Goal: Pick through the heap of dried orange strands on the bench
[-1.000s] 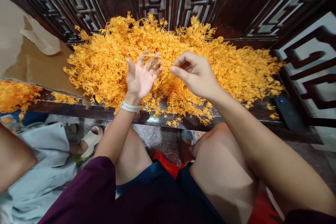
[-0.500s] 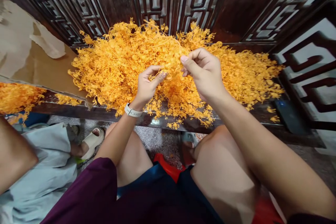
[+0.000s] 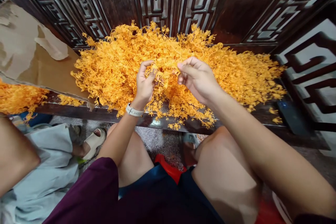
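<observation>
A wide heap of orange, thin-stemmed frilly pieces (image 3: 118, 63) lies on a dark wooden bench (image 3: 154, 122). Over the middle of the heap, my left hand (image 3: 145, 82), with a pale watch on its wrist, pinches an orange strand between thumb and fingers. Just to its right my right hand (image 3: 196, 77) is closed, thumb against index finger, on an orange piece (image 3: 166, 71) that stretches between the two hands. Its exact ends blend into the heap behind.
Torn brown cardboard (image 3: 47, 63) stands at the left, with more orange pieces (image 3: 21, 96) beyond it. A dark flat object (image 3: 292, 115) lies at the bench's right end. Carved wooden panels rise behind. Another person's arm (image 3: 15, 154) shows at the lower left.
My right hand has come down slightly, and my left hand has turned with its fingers raised a little. The orange piece between them hangs lower and looks fuller. The view has shifted slightly.
</observation>
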The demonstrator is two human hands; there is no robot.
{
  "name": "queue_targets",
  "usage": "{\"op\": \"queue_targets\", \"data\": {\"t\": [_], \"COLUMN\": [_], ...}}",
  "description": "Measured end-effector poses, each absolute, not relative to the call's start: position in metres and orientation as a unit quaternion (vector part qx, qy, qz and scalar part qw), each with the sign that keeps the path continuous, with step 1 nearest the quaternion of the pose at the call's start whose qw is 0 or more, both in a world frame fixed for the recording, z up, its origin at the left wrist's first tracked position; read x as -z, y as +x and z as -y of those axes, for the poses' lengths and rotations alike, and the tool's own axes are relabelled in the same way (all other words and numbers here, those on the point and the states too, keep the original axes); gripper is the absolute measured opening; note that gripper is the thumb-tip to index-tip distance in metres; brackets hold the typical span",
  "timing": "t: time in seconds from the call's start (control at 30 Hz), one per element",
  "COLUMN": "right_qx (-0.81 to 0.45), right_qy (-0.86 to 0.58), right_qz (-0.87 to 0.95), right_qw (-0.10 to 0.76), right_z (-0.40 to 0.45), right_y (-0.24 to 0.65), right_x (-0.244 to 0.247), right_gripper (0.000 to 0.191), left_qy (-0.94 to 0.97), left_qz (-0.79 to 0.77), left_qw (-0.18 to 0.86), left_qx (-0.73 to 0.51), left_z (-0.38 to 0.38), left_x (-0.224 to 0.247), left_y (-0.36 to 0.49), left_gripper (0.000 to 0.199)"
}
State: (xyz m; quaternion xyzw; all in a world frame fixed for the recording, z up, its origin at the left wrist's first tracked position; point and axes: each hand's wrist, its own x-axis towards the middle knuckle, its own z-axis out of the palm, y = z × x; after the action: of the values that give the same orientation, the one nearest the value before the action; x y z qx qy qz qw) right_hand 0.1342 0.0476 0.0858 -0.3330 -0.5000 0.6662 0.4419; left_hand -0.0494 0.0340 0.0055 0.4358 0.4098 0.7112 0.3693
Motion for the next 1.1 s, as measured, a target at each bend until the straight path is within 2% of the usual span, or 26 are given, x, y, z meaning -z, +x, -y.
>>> {"op": "queue_targets", "data": {"t": [0.17, 0.33, 0.43, 0.5, 0.57, 0.7, 0.83, 1.0, 1.1], "right_qx": [-0.663, -0.659, -0.672, -0.678, -0.686, -0.706, -0.708, -0.716, -0.710], "right_qy": [-0.325, -0.321, -0.316, -0.323, -0.336, -0.349, -0.328, -0.325, -0.343], "right_qz": [0.554, 0.555, 0.534, 0.511, 0.487, 0.465, 0.455, 0.451, 0.461], "right_qw": [0.384, 0.394, 0.405, 0.417, 0.424, 0.405, 0.429, 0.424, 0.408], "right_z": [-0.043, -0.042, -0.044, -0.046, -0.049, -0.055, -0.056, -0.054, -0.054], "right_y": [0.128, 0.126, 0.127, 0.129, 0.130, 0.135, 0.139, 0.141, 0.142], "right_x": [-0.076, -0.076, -0.079, -0.080, -0.079, -0.079, -0.082, -0.085, -0.084], "right_gripper": [0.028, 0.027, 0.027, 0.028, 0.028, 0.024, 0.021, 0.023, 0.025], "left_qy": [0.420, 0.388, 0.361, 0.352, 0.363, 0.403, 0.443, 0.552, 0.534], "left_qz": [-0.418, -0.405, -0.410, -0.435, -0.454, -0.447, -0.428, -0.385, -0.377], "left_qw": [0.330, 0.415, 0.463, 0.464, 0.451, 0.448, 0.449, 0.414, 0.433], "left_qx": [-0.735, -0.716, -0.698, -0.687, -0.678, -0.661, -0.648, -0.613, -0.621], "left_z": [-0.032, -0.029, -0.030, -0.030, -0.030, -0.028, -0.028, -0.030, -0.030], "left_x": [-0.011, -0.015, -0.015, -0.016, -0.018, -0.021, -0.020, -0.017, -0.017], "left_y": [-0.049, -0.047, -0.049, -0.052, -0.056, -0.055, -0.052, -0.056, -0.057], "left_gripper": [0.030, 0.019, 0.031, 0.045, 0.050, 0.044, 0.039, 0.035, 0.029]}}
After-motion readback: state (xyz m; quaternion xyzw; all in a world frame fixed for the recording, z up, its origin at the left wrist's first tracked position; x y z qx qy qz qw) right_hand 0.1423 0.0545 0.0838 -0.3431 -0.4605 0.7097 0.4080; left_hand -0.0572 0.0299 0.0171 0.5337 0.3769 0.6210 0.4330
